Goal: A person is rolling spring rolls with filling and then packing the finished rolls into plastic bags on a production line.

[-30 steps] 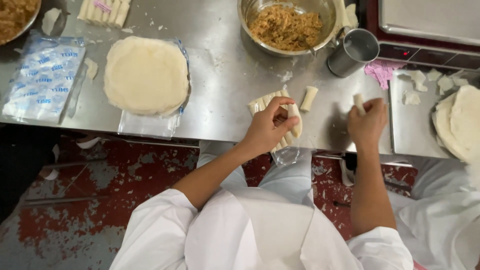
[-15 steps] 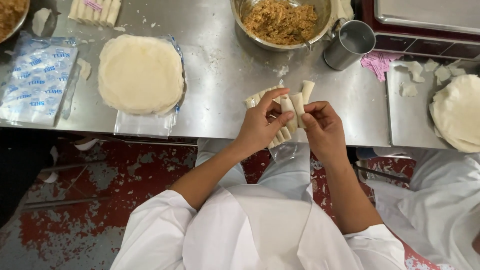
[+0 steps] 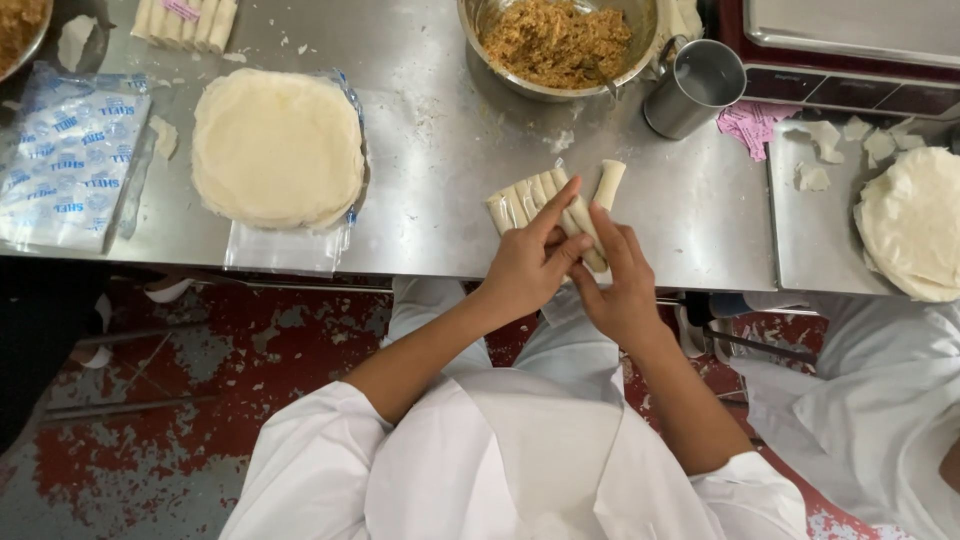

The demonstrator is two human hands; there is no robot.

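My left hand point(image 3: 528, 268) and my right hand point(image 3: 618, 285) meet at the near edge of the steel table point(image 3: 440, 150). Together they pinch one pale rolled pastry point(image 3: 583, 232), which lies slanted between the fingertips. My left index finger stretches over a row of several finished rolls point(image 3: 520, 200) lying side by side just beyond the hands. One more roll point(image 3: 609, 182) lies apart at the right end of the row. My white sleeves and apron fill the bottom of the view.
A stack of round wrappers point(image 3: 278, 148) sits on plastic at the left, beside a blue-printed bag point(image 3: 68, 160). A metal bowl of brown filling point(image 3: 556, 40) and a metal cup point(image 3: 695, 88) stand behind. More wrappers point(image 3: 915, 222) and another person's white sleeve point(image 3: 880, 400) are at the right.
My right hand has come in from the right with a roll and joined my left hand. Both hands now grip one roll beside the row.
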